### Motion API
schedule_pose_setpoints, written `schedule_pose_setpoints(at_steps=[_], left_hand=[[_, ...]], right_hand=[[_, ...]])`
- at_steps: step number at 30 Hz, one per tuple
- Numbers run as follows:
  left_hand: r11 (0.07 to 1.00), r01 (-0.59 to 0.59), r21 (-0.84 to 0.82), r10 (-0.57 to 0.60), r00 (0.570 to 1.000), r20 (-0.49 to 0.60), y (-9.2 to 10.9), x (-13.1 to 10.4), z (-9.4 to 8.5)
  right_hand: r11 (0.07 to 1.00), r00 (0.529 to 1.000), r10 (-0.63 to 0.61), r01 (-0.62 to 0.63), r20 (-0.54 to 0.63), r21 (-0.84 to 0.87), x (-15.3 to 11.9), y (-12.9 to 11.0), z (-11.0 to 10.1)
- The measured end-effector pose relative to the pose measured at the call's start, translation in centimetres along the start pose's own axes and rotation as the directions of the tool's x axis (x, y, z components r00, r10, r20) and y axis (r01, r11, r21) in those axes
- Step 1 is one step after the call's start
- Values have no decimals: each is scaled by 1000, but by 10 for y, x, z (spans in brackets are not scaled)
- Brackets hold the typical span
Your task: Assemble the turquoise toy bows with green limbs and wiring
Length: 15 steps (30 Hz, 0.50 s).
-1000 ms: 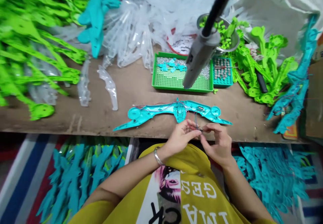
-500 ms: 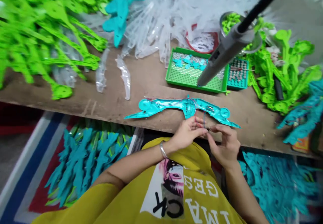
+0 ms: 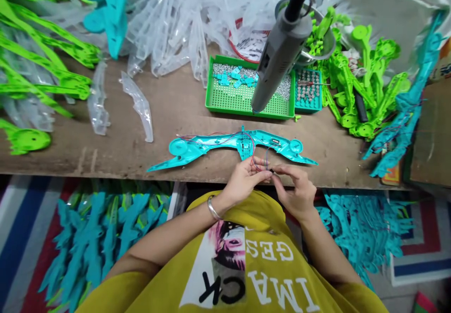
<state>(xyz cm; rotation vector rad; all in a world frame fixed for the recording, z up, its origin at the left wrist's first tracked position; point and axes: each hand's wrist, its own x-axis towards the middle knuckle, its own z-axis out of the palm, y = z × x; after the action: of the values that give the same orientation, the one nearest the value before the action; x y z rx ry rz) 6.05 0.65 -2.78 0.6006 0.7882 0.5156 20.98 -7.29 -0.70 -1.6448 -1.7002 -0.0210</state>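
Observation:
A cyan bow-shaped plastic shell [image 3: 220, 141] lies open side up near the table's front edge, with thin red and blue wires running over it. My left hand [image 3: 245, 176], a silver bangle on its wrist, pinches the wires just in front of the shell's middle. Opposite it, my right hand [image 3: 295, 186] holds a small black part [image 3: 271, 171] between thumb and fingers. The fingertips of both hands nearly meet at this part. The grey screwdriver [image 3: 280, 54] hangs above the shell, its tip over the green tray [image 3: 250, 111].
Clear plastic pieces [image 3: 139, 104] and green parts [image 3: 30, 140] lie at the left. A teal screw tray [image 3: 308, 89], a metal bowl [image 3: 329, 45] and more green parts [image 3: 364, 82] stand at the right. Cyan shells [image 3: 405, 129] lean at the far right; bags of parts [image 3: 91, 233] sit below the table.
The view has shifted to the right, so the table's things appear further left. Both hands keep their pinch at the wires and the small black part.

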Motion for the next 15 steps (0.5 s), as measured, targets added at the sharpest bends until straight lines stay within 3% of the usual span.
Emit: schedule_pose_setpoints(at_steps=[10, 15], left_hand=[[995, -99, 35, 100, 995, -28, -7, 0, 2], [994, -95, 59, 96, 995, -11, -4, 1, -1]], right_hand=[[997, 999, -7, 4, 39, 82, 4, 2, 1], [935, 972, 193, -224, 137, 275, -2, 8, -1]])
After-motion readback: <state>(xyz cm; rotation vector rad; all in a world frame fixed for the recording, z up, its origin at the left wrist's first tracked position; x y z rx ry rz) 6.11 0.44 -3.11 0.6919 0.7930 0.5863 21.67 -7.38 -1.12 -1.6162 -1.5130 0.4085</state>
